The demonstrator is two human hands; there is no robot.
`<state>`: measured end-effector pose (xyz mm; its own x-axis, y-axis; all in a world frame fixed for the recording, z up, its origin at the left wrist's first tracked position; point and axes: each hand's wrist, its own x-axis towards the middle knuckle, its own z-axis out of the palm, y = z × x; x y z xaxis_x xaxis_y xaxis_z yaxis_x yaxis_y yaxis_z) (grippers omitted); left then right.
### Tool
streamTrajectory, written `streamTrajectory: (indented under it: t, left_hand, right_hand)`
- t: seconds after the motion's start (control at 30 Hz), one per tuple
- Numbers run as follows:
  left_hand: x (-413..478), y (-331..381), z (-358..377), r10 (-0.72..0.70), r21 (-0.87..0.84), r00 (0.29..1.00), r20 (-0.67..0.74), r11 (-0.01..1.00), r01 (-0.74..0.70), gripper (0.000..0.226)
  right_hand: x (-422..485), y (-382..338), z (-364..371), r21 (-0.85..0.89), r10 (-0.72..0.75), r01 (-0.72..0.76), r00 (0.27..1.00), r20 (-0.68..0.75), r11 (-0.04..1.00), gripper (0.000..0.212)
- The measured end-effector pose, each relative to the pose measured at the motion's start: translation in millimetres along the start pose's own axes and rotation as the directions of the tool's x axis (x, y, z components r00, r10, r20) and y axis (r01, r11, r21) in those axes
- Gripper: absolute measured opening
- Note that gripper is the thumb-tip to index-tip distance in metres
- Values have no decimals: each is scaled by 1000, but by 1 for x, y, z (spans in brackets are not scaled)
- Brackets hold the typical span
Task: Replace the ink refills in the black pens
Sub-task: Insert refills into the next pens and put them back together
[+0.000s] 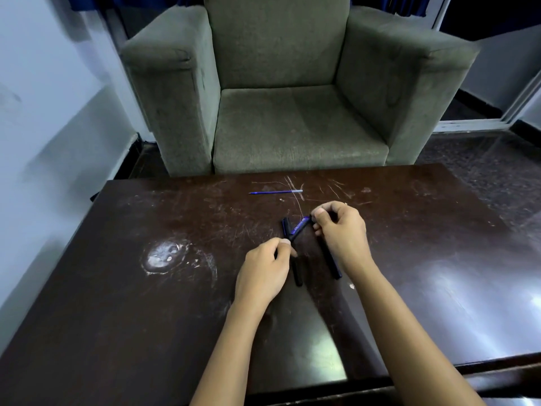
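A black pen with blue print (299, 228) is held slantwise above the dark table (146, 288). My right hand (341, 232) pinches its upper end and my left hand (263, 271) pinches its lower end. Two more black pens lie on the table under my hands, one (297, 272) between them and one (330, 259) beside my right wrist. Another short black piece (285, 225) lies just left of the held pen. A loose blue refill (276, 192) lies farther back on the table.
A grey-green armchair (287, 98) stands right behind the table's far edge. A white worn patch (164, 256) marks the table to the left of my hands. A pale wall runs along the left side.
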<state>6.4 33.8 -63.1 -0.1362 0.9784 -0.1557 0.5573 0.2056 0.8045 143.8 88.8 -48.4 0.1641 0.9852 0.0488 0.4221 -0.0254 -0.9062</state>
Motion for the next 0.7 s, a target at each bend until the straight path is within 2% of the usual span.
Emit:
streamTrajectory:
  t: [0.03, 0.2, 0.27, 0.33, 0.37, 0.43, 0.5, 0.57, 0.63, 0.7]
  left_hand:
    - [1, -2, -1, 6, 14, 1000, -18, 1000, -6, 32]
    - [1, -5, -3, 80, 68, 997, 7, 994, -81, 23]
    - [1, -5, -2, 72, 60, 997, 25, 996, -73, 23]
    - [2, -6, -3, 46, 40, 999, 8, 998, -46, 25]
    - [2, -7, -3, 40, 26, 999, -9, 999, -40, 26]
    - [1, -5, -4, 29, -10, 999, -39, 1000, -30, 25]
    - [1, -3, -4, 22, -28, 998, -60, 999, -23, 25]
    - [2, -3, -2, 49, 0, 996, -72, 999, -49, 27]
    - [0, -4, -1, 107, 61, 991, -82, 993, -102, 29]
    - [-2, -6, -4, 164, 163, 982, -91, 975, -147, 31]
  right_hand:
    - [2, 1, -2, -40, 0, 0, 1000, 20, 999, 12]
    - [0, 0, -2, 43, 50, -68, 942, 333, 997, 12]
    - [2, 0, -1, 136, 29, -71, 957, 289, 988, 5]
    - [9, 5, -5, 271, 86, -121, 986, 140, 955, 16]
    - [13, 8, -9, 266, 116, -132, 990, 75, 955, 16]
    - [16, 12, -17, 76, 111, -115, 992, 64, 990, 12]
    - [13, 11, -20, -160, 98, -61, 968, 233, 985, 14]
    - [7, 6, -17, -342, 134, 14, 904, 406, 940, 13]
    - [3, 3, -11, -447, 168, 71, 865, 473, 892, 15]
    - [3, 1, -9, -465, 150, 83, 885, 441, 882, 18]
